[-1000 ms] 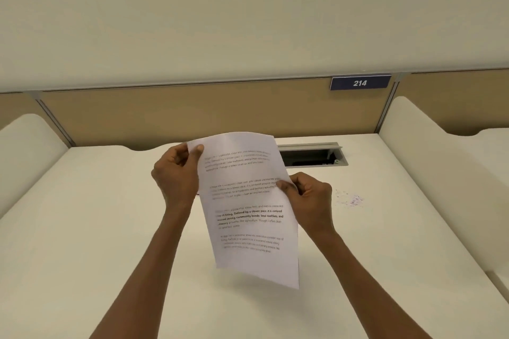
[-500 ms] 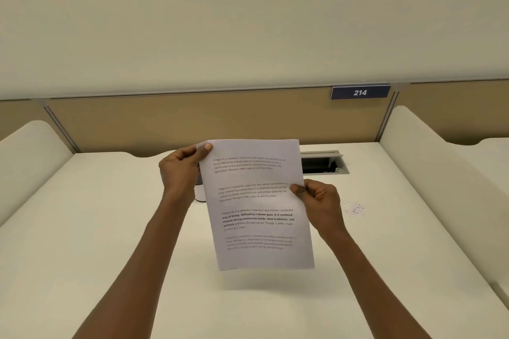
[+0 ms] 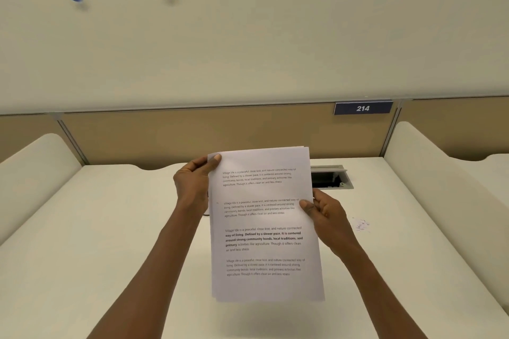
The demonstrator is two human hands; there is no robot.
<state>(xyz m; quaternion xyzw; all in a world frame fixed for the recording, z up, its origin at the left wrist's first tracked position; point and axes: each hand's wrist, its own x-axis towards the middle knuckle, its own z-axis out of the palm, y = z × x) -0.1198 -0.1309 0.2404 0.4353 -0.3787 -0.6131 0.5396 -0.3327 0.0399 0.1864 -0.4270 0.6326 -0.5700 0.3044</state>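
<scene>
A thin stack of printed sheets (image 3: 264,228) hangs in the air above the desk (image 3: 110,228), just left of the cable hatch (image 3: 330,177), and it covers the left end of the hatch. The left hand (image 3: 192,187) pinches the upper left corner, with the thumb on the front side. The right hand (image 3: 327,217), just in front of the hatch, pinches the right edge with the thumb on the front. The text faces the person. Purple pen marks (image 3: 361,224) lie in front of the hatch, slightly to its right.

head cam | faces forward, down | near papers (image 3: 264,223) above desk (image 3: 110,228) | sole view
</scene>
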